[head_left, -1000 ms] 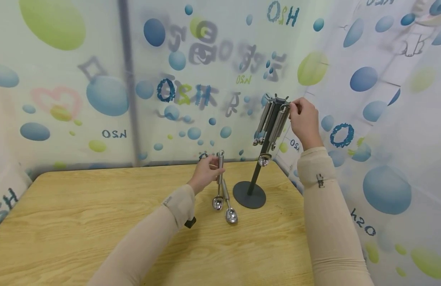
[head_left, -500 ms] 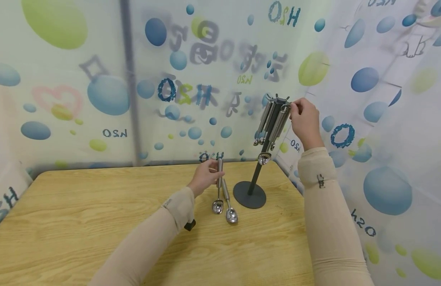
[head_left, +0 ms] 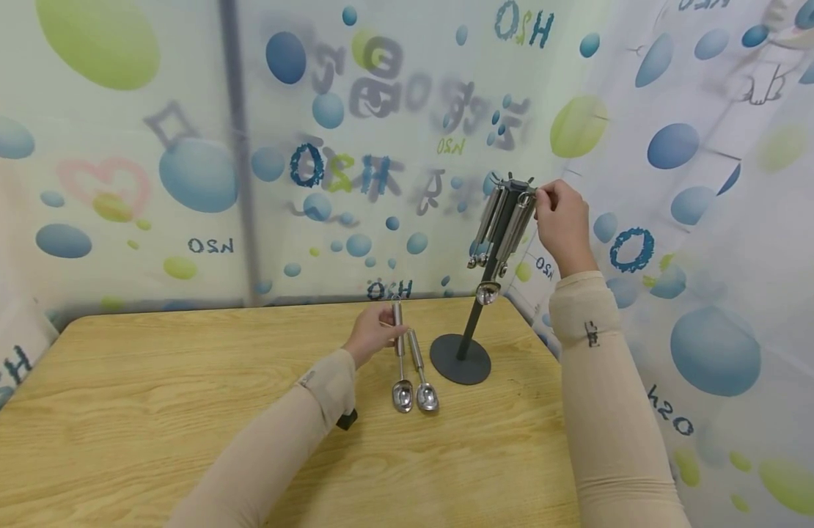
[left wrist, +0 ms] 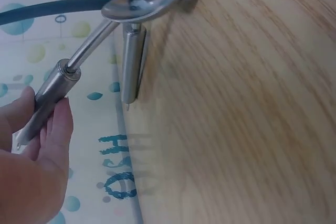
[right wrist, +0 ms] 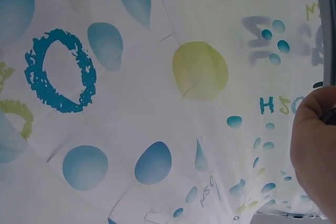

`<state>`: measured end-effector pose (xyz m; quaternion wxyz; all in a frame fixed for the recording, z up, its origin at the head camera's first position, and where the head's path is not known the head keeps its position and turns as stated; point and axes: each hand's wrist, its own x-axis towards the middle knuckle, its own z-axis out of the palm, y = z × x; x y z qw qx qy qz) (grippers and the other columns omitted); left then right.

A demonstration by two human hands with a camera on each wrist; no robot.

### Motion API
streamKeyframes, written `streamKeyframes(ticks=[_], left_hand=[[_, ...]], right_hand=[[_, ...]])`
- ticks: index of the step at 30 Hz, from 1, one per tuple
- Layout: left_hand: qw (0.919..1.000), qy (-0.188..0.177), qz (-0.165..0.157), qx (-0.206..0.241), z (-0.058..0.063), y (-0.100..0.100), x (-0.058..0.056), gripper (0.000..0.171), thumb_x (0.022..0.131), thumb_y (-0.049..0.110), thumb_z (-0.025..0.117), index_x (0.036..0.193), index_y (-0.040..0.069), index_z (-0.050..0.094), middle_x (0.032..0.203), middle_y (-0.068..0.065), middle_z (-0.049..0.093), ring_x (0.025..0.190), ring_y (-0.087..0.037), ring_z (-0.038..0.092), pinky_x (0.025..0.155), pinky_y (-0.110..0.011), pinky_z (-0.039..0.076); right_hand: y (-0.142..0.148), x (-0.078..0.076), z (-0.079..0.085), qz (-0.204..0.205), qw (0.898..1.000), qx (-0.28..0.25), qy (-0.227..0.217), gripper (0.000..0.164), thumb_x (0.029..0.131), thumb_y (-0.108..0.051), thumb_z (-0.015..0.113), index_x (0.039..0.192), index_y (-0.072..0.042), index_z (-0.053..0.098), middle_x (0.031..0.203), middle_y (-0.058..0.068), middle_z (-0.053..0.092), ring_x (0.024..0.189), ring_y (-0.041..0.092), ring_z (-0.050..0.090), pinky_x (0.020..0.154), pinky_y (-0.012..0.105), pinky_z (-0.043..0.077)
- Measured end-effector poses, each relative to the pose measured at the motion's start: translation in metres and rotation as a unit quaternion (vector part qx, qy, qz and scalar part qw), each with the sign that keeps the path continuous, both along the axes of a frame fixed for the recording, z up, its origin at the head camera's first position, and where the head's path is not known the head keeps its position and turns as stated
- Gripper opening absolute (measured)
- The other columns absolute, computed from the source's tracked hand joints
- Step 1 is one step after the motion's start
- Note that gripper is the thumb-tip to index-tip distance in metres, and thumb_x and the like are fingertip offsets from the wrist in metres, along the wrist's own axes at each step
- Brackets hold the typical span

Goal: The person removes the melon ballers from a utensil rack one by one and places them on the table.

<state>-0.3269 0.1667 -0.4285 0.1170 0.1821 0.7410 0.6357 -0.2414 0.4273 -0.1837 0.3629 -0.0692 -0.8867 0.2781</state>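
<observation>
My left hand point(head_left: 372, 335) pinches the thick handle of a metal ice cream scoop point(head_left: 402, 397) between thumb and fingers, its bowl low over the table. A second, similar scoop point(head_left: 427, 397) lies just to the right, handle pointing away. In the left wrist view, the held scoop point(left wrist: 148, 4) overlaps the lying scoop's handle point(left wrist: 133, 69). My right hand point(head_left: 567, 224) has thumb and forefinger pinched at a hook atop the dark utensil stand point(head_left: 461, 361). Several metal utensils point(head_left: 510, 227) hang from it. The right wrist view shows only part of my right hand point(right wrist: 317, 148).
The stand leans slightly in view on a round base near the table's back right corner. The wooden table point(head_left: 182, 396) runs left and forward. Bubble-printed curtains point(head_left: 354, 220) close off the back and right side.
My left hand has lowered and moved slightly left with the scoop, bringing its bowl down beside the lying scoop's. My right hand stays at the top of the stand.
</observation>
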Motion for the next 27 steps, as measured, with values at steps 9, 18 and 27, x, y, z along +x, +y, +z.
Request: streamKeyframes(ticks=[9, 18, 27], left_hand=[[0.998, -0.044, 0.026, -0.038, -0.017, -0.002, -0.006, 0.016, 0.094, 0.005, 0.073, 0.105, -0.004, 0.068, 0.101, -0.013, 0.06, 0.089, -0.022, 0.066, 0.076, -0.033, 0.061], [0.9931, -0.075, 0.038, -0.082, -0.029, 0.002, -0.017, 0.013, 0.091, 0.006, 0.076, 0.098, -0.004, 0.069, 0.097, -0.014, 0.066, 0.082, -0.022, 0.07, 0.07, -0.031, 0.061], [0.9881, -0.093, 0.061, -0.107, -0.038, 0.007, -0.02, 0.016, 0.091, 0.004, 0.076, 0.094, -0.008, 0.067, 0.094, -0.016, 0.066, 0.081, -0.025, 0.071, 0.067, -0.03, 0.062]], right_hand=[[-0.001, 0.0, 0.0, -0.003, 1.0, -0.003, -0.006, 0.032, 0.11, -0.024, 0.042, 0.119, 0.001, 0.061, 0.096, 0.016, 0.061, 0.083, 0.023, 0.054, 0.072, 0.032, 0.044], [-0.001, -0.001, -0.001, -0.003, 1.0, 0.003, 0.001, 0.032, 0.11, -0.023, 0.043, 0.118, 0.002, 0.061, 0.094, 0.016, 0.061, 0.082, 0.022, 0.054, 0.072, 0.032, 0.043], [0.0, -0.002, 0.0, -0.004, 1.0, 0.001, 0.0, 0.032, 0.11, -0.023, 0.043, 0.118, 0.002, 0.061, 0.093, 0.014, 0.06, 0.08, 0.021, 0.052, 0.07, 0.032, 0.042]])
